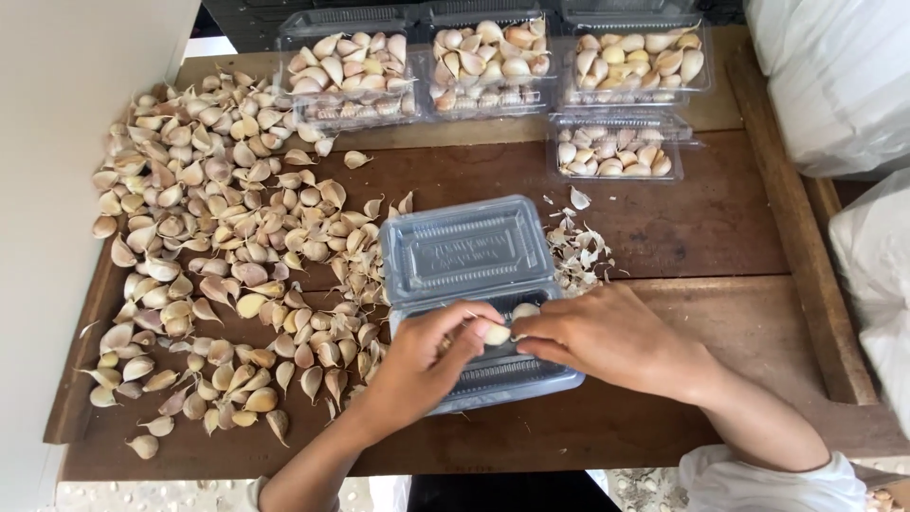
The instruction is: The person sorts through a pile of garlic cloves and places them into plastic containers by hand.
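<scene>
A clear plastic clamshell box (pixel 464 248) lies open on the wooden table, its lid flipped up toward the far side. Both my hands are over its tray (pixel 531 379). My left hand (pixel 427 360) and my right hand (pixel 607 337) meet at a garlic clove (pixel 497 334), fingertips pinched on it from each side. Another clove (pixel 524 310) sits in the tray just beyond. A large spread of loose garlic cloves (pixel 218 246) covers the table's left half.
Filled clear boxes of garlic (pixel 351 71) (pixel 488 62) (pixel 640 62) (pixel 616 152) stand along the far edge. Papery garlic skins (pixel 578 251) lie right of the open box. White sacks (pixel 834 85) rise at the right, a pale wall (pixel 57 142) at the left.
</scene>
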